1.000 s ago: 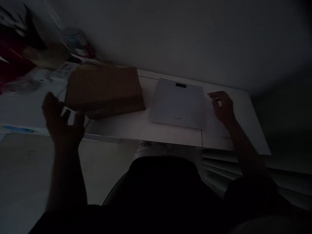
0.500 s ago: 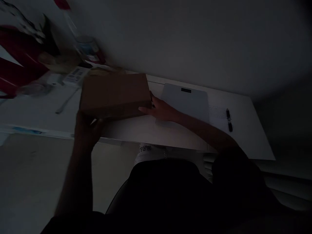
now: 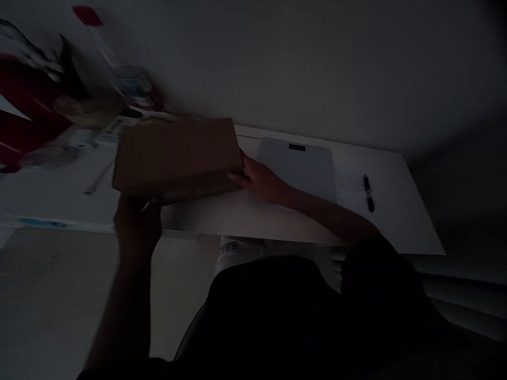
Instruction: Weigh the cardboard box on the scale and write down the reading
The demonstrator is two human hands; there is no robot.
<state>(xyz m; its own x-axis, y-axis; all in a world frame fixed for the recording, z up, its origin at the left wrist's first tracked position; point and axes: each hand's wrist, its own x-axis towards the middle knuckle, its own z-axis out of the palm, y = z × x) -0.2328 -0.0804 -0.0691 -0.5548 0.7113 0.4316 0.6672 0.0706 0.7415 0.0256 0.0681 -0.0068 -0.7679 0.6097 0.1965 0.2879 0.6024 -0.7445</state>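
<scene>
A brown cardboard box [image 3: 178,150] is between my two hands, above the left-centre of the white table. My left hand [image 3: 137,219] grips its near left corner from below, thumb along the lower edge. At the box's right end, my right hand [image 3: 263,182] presses its fingers and thumb around the near corner. A flat grey scale [image 3: 299,169] with a dark display lies partly under my right wrist. Whether the box's underside touches the table is hard to tell in the dim light.
A paper with writing [image 3: 348,184] and a black marker [image 3: 368,192] lie right of the scale on the white table [image 3: 404,211]. At the left are a clear bottle with a red cap [image 3: 137,89], a red object [image 3: 31,121] and a small white box [image 3: 113,132].
In the picture, the box has shifted slightly left, with its left end tilted lower. Both hands stay on it. The table and other objects shift a little too, as my head moves.
</scene>
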